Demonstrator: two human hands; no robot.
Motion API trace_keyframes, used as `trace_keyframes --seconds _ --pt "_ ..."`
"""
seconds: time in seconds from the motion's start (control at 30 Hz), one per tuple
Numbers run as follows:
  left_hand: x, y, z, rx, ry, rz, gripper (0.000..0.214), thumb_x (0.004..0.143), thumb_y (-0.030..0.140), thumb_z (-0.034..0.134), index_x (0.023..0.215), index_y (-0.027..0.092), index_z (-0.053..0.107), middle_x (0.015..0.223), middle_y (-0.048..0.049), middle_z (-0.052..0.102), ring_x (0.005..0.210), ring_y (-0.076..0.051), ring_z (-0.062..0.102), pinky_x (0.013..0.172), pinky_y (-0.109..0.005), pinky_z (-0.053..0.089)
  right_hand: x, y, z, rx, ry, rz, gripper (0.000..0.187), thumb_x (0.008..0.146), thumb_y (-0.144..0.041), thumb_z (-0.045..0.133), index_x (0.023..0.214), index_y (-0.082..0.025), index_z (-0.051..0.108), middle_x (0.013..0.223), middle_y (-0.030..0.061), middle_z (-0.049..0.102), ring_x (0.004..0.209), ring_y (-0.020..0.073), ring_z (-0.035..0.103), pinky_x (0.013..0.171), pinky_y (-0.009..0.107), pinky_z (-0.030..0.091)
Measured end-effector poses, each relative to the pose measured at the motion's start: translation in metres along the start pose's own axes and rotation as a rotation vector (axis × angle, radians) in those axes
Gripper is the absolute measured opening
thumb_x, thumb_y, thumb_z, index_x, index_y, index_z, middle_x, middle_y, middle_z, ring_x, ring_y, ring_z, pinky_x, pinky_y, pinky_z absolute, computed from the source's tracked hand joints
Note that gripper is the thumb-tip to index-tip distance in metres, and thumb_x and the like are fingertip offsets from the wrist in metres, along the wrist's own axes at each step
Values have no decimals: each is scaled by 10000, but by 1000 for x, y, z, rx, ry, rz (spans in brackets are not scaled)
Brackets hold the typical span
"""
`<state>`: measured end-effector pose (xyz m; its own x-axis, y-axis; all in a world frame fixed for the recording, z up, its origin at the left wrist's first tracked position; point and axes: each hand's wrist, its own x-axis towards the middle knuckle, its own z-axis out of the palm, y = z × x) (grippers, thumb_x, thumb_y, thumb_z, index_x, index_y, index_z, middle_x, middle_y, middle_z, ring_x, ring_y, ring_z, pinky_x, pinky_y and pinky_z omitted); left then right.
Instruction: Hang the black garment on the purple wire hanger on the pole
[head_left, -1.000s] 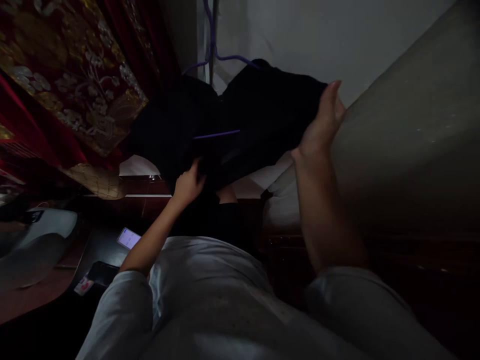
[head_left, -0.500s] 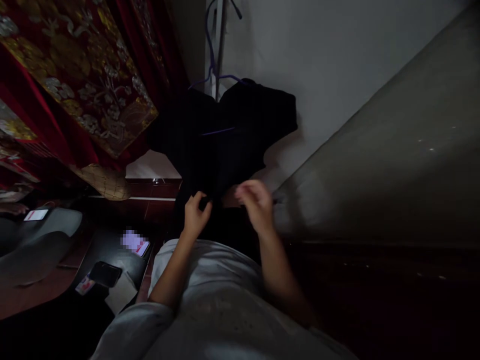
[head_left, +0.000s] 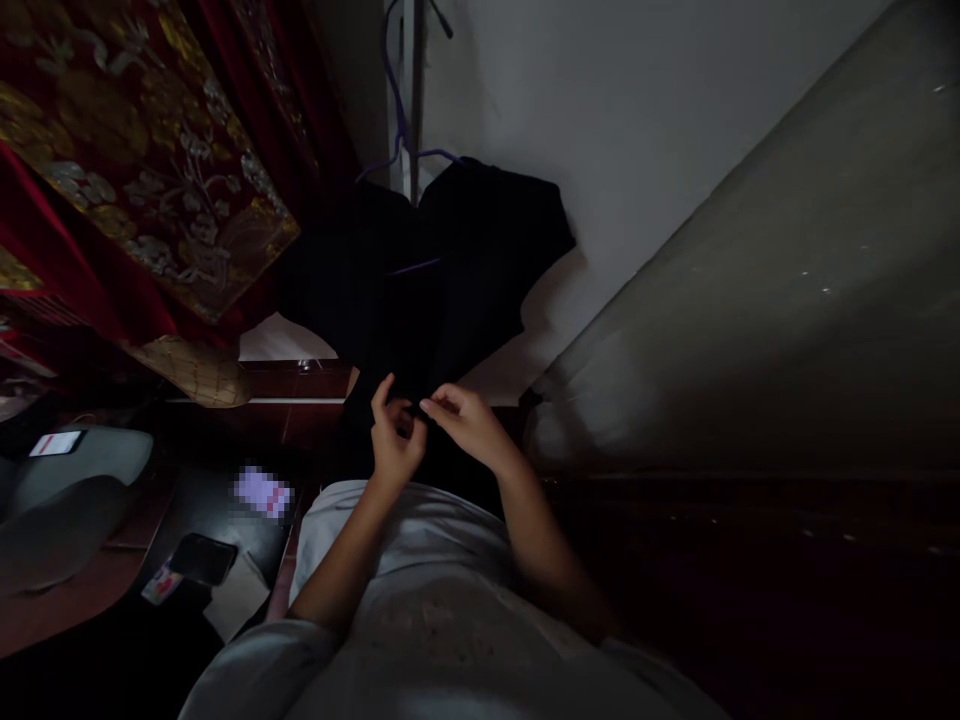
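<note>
A black garment [head_left: 442,270] hangs on a purple hanger [head_left: 397,120] against the white wall. My left hand [head_left: 394,440] and my right hand [head_left: 469,425] meet at its lower hem, right in front of my chest. The fingers of both hands are curled in a pinch on the dark cloth. The room is dim and the hem itself is hard to make out.
A red and gold embroidered curtain [head_left: 142,150] hangs at the left. Below it are a grey seat [head_left: 67,490], a lit phone [head_left: 262,492] and a dark phone [head_left: 195,558] on a dark surface. A pale mattress [head_left: 787,300] slopes up at the right.
My right hand let go of the garment's far sleeve and came down to the hem beside my left hand. The sleeve has dropped back against the wall.
</note>
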<state>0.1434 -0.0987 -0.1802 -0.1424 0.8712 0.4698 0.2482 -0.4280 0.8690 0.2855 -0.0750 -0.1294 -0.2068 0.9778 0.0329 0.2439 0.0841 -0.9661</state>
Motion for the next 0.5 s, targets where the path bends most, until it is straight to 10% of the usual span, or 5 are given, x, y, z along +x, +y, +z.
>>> trace_keyframes --seconds 0.5 --pt "1 12 6 -45 51 -74 839 929 179 604 1606 270 117 993 -37 627 697 -120 593 620 -224 493 1 8 3 -59 35 64 365 901 -523 574 748 -192 591 696 22 617 661 156 569 636 283 406"
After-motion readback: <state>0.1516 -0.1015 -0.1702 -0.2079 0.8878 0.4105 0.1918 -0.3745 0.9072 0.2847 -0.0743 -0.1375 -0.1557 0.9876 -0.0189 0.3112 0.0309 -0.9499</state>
